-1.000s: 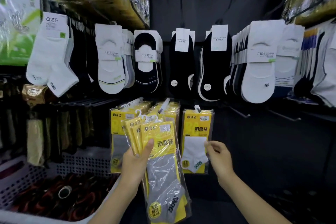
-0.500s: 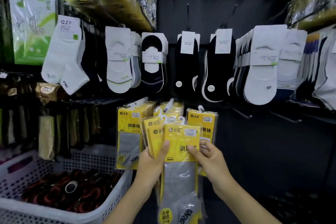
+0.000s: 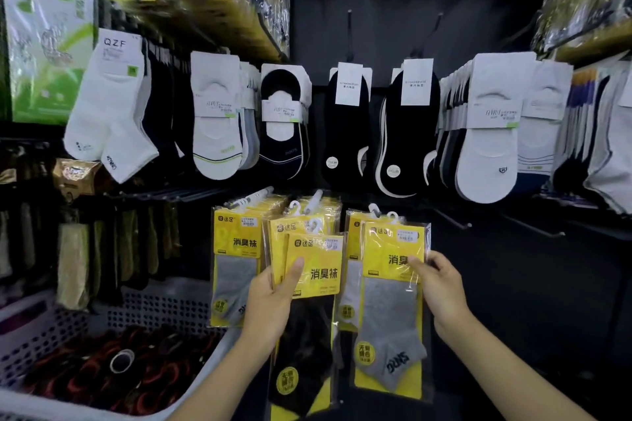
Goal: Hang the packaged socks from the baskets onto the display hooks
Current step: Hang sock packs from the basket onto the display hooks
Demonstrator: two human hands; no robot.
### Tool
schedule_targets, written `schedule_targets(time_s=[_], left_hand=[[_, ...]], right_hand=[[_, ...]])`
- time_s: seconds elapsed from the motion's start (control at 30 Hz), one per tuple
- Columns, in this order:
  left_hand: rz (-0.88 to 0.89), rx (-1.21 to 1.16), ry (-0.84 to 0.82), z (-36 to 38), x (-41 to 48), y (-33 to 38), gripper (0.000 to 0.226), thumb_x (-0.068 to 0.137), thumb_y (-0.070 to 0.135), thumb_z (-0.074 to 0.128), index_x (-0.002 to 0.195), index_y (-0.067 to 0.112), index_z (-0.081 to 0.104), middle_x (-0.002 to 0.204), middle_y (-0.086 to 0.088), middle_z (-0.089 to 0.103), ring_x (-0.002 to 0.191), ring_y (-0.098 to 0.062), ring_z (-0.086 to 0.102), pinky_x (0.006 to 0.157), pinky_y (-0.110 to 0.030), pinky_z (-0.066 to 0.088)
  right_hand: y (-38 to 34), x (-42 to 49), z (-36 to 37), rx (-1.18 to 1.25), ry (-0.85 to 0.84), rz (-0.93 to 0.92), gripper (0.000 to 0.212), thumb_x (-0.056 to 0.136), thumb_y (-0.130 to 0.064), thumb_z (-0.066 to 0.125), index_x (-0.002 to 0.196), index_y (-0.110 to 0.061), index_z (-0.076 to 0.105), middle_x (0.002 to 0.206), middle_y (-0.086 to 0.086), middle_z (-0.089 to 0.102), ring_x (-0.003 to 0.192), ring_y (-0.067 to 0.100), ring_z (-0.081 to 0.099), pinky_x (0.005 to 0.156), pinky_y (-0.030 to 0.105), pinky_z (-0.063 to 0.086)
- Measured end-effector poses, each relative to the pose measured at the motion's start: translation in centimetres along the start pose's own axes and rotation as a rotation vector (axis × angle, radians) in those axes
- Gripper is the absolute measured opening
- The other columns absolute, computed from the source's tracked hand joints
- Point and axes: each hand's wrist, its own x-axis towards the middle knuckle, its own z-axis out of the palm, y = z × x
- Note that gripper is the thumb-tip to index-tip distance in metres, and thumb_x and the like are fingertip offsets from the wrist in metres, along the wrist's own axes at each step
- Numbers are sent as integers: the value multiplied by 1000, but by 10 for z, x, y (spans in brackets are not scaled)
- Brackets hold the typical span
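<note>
My left hand [image 3: 273,301] grips a fanned stack of yellow sock packs [image 3: 314,270]; the front one holds a black sock. My right hand [image 3: 437,287] pinches a single yellow pack with a grey sock [image 3: 390,314] by its right edge, its white hanger up by the right display hook [image 3: 374,210]. A pack with a white sock [image 3: 352,284] hangs on that hook behind it. Other yellow packs [image 3: 236,260] hang on the left hook [image 3: 253,196], and more sit on the middle hook [image 3: 313,196].
A white perforated basket [image 3: 44,325] with dark red and black items stands at lower left. White and black low-cut socks [image 3: 400,130] hang in the row above. Two bare hooks [image 3: 455,219] stick out at right before a dark panel.
My right hand has taken the grey-sock pack off the stack and carried it right, up to the right hook. The black-sock pack now fronts the stack in my left hand.
</note>
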Motion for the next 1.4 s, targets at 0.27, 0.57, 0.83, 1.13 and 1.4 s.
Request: schedule_targets(time_s=[0.27, 0.57, 0.83, 1.13, 1.4], left_hand=[[9, -21, 41, 3, 8, -11, 28, 88, 31, 60, 85, 3, 58, 84, 13, 45, 85, 1, 49, 64, -21, 47], [-35, -50, 17, 9, 4, -26, 6, 86, 33, 63, 90, 30, 67, 73, 26, 71, 72, 11, 65, 56, -1, 44], [-110, -166, -8, 35, -7, -25, 5, 84, 21, 69, 87, 25, 70, 76, 15, 75, 73, 0, 70, 54, -8, 49], [-68, -85, -63, 43, -10, -18, 12, 85, 39, 62, 81, 27, 65, 59, 21, 68, 58, 4, 65, 49, -4, 42], [25, 100, 30, 8, 8, -16, 49, 95, 33, 50, 53, 20, 29, 33, 10, 23, 31, -3, 25, 35, -10, 19]], right_hand=[[13, 31, 28, -76, -10, -1, 6, 92, -14, 60, 93, -8, 61, 89, 12, 71, 81, 23, 67, 74, 36, 54], [41, 39, 19, -132, 327, 226, 22, 83, -22, 72, 96, -9, 62, 102, 12, 66, 86, 24, 60, 81, 38, 52], [15, -29, 12, 35, -174, 229, 20, 95, -33, 55, 100, -16, 65, 97, 4, 72, 89, 15, 70, 68, 21, 53], [-1, -43, 4, 32, -258, 172, 19, 92, -23, 59, 104, -9, 66, 100, 6, 74, 89, 17, 71, 65, 22, 54], [-13, -14, -9, 39, 10, 92, 4, 93, -19, 59, 93, -19, 64, 91, 3, 72, 84, 19, 69, 79, 34, 56]])
